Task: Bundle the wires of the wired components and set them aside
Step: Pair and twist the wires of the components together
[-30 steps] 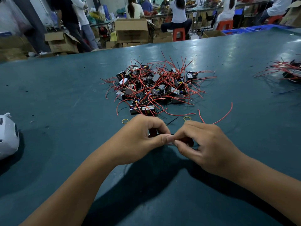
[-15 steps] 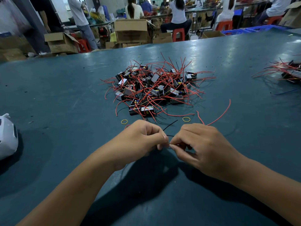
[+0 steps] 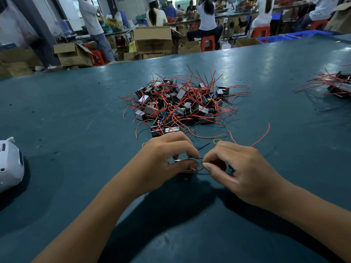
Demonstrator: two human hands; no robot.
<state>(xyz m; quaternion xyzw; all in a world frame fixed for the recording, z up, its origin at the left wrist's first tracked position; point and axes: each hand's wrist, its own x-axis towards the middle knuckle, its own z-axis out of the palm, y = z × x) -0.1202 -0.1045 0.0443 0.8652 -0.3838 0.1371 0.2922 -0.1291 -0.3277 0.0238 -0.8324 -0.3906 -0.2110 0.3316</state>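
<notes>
A heap of small black-and-silver components with red and black wires (image 3: 180, 103) lies on the green table (image 3: 76, 120) ahead of me. My left hand (image 3: 167, 160) grips one such component (image 3: 187, 170) low on the table, mostly hidden under its fingers. My right hand (image 3: 239, 171) pinches that component's red wire (image 3: 198, 168) where it curls between the two hands; the rest of the red wire (image 3: 260, 139) arcs away past my right hand. A thin black wire (image 3: 204, 146) pokes out behind. Yellow rubber bands (image 3: 216, 141) lie near my hands.
A second pile of wired components (image 3: 336, 86) sits at the right edge. A white device (image 3: 9, 164) rests at the left edge. Cardboard boxes (image 3: 152, 38) and seated people (image 3: 207, 18) are beyond the table's far side.
My hands have parted slightly, and the component and a curl of red wire show between them. The view has tilted a little.
</notes>
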